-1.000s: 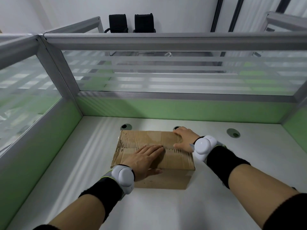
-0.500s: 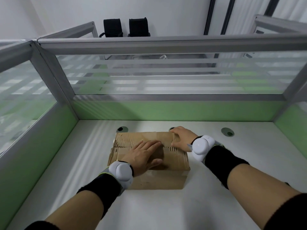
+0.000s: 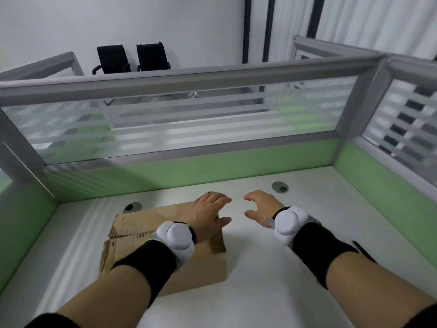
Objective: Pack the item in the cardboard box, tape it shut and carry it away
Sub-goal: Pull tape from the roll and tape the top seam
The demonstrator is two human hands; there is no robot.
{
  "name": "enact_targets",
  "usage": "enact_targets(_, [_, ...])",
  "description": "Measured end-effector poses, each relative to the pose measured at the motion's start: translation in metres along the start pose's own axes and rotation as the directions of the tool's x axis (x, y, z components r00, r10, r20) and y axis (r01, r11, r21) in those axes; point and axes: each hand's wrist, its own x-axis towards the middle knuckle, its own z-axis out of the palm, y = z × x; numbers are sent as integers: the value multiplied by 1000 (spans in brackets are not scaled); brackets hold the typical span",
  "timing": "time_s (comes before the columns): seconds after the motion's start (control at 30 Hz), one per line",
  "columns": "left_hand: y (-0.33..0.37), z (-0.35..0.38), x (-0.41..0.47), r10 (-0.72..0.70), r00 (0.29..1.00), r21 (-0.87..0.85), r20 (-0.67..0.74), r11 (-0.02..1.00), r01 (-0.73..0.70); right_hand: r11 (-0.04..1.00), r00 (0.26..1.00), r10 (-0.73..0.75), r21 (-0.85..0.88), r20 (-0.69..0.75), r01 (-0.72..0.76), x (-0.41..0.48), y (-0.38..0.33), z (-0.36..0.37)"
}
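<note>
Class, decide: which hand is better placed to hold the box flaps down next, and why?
Left. The left hand lies flat on the cardboard box top; the right hand hovers off the box over the desk, holding nothing.

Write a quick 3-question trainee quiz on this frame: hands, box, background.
1. True or false: the left hand rests on top of the cardboard box.
2. Pick one. The right hand is: A) gripping the box; B) holding a tape roll; C) over the desk, off the box, holding nothing.
3. Short answer: how many black chairs stand by the far wall?

Key: 1 true; 2 C; 3 two.
</note>
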Motion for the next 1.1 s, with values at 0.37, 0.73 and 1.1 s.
enact_targets(0.37, [90, 41, 61, 158, 983, -99, 94, 984, -149, 971, 976, 216, 110, -34, -211, -35, 109, 2])
enact_targets(0.73, [141, 109, 83, 185, 949, -207, 255, 969, -133, 931, 931, 351, 72, 100, -358, -65, 193, 28])
enact_targets(1.1, [151, 162, 87, 130, 922, -228, 365, 973, -47, 950, 928, 302, 9, 218, -311, -63, 224, 71])
